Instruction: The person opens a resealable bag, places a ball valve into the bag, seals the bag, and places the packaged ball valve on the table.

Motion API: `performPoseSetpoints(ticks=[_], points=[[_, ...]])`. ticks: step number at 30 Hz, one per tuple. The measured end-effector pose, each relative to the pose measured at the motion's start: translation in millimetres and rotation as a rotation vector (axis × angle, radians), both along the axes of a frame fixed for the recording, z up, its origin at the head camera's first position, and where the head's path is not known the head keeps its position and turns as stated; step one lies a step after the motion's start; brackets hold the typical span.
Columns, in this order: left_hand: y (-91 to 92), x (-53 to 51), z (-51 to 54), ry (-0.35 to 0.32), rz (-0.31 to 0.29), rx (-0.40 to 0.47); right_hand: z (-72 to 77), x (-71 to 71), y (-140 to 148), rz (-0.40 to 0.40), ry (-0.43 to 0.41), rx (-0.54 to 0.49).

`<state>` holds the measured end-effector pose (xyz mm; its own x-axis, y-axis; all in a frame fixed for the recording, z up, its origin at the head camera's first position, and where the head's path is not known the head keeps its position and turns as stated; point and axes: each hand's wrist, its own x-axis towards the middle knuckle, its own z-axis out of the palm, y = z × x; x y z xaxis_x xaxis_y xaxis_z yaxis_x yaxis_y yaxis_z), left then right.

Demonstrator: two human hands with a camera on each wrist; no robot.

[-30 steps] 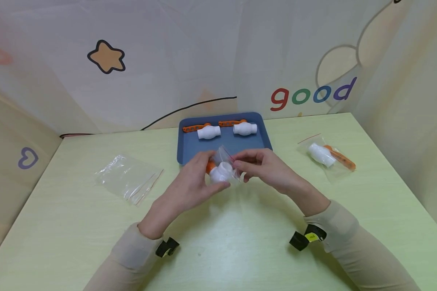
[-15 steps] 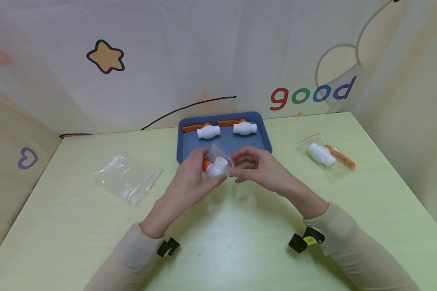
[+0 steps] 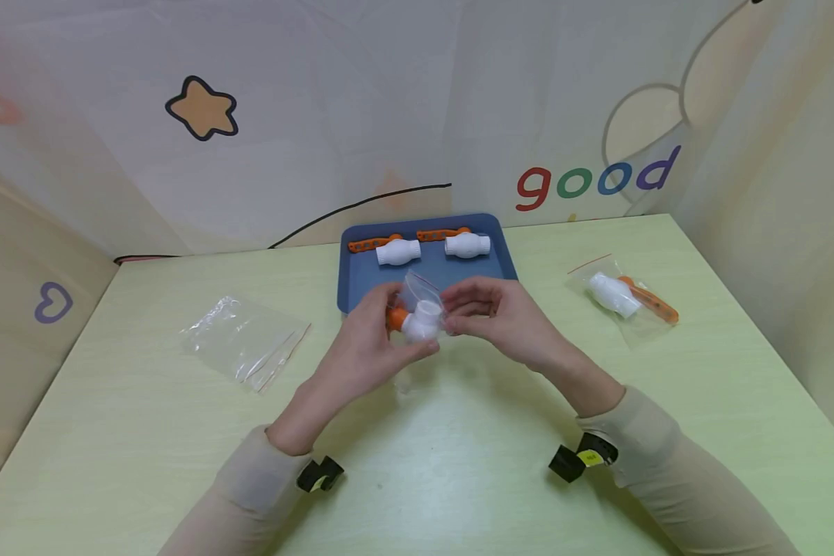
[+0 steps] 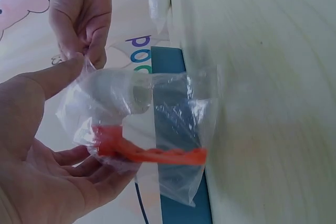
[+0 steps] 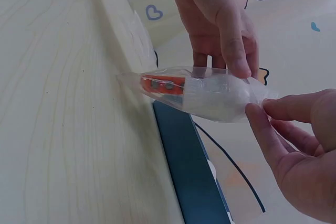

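My left hand [image 3: 357, 344] holds a clear zip bag [image 3: 417, 287] above the table, just in front of the tray. Inside the bag are a white plastic valve body [image 3: 422, 323] and an orange valve handle [image 4: 142, 153], the latter hanging low in the left wrist view. The left thumb and fingers grip the bag from either side. At its upper edge, my right hand [image 3: 496, 316] pinches the plastic between thumb and forefinger, as the right wrist view shows [image 5: 262, 106]. Whether the seal is parted cannot be made out.
A blue tray [image 3: 361, 282] at the back holds two white valve bodies [image 3: 398, 252] and two orange handles [image 3: 439, 235]. Rightward lies another bag with a white valve body [image 3: 615, 296] and orange handle [image 3: 655, 301]. A flat clear bag [image 3: 246, 340] lies left.
The bag has shifted slightly left and its top edge stands up more. My right fingers have moved along that edge and a little away from me. The tray and table things have stayed put.
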<state>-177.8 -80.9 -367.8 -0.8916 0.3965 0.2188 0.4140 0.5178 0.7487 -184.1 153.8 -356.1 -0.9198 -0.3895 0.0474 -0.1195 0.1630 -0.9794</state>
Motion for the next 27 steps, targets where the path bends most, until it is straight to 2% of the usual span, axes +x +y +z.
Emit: performPoseSetpoints(ticks=[5, 9, 16, 22, 27], points=[[-4.0, -0.7, 2.1, -0.093, -0.016, 0.05, -0.3, -2.3, 3.0, -0.022, 0.009, 0.001], [-5.9, -1.6, 4.4, -0.137, -0.014, 0.086, -0.8, -4.0, 5.0, -0.032, 0.005, -0.008], [-8.2, -3.8, 2.9, -0.178, -0.047, 0.137, 0.0, -4.7, 4.9, -0.028, 0.012, -0.036], [-8.2, -3.8, 4.1, -0.217, -0.076, 0.185, 2.1, -2.8, 5.5, -0.02, 0.066, -0.039], [-7.3, -3.1, 4.8, -0.252, -0.072, 0.24, 4.9, -0.1, 5.2, -0.009, 0.11, -0.073]])
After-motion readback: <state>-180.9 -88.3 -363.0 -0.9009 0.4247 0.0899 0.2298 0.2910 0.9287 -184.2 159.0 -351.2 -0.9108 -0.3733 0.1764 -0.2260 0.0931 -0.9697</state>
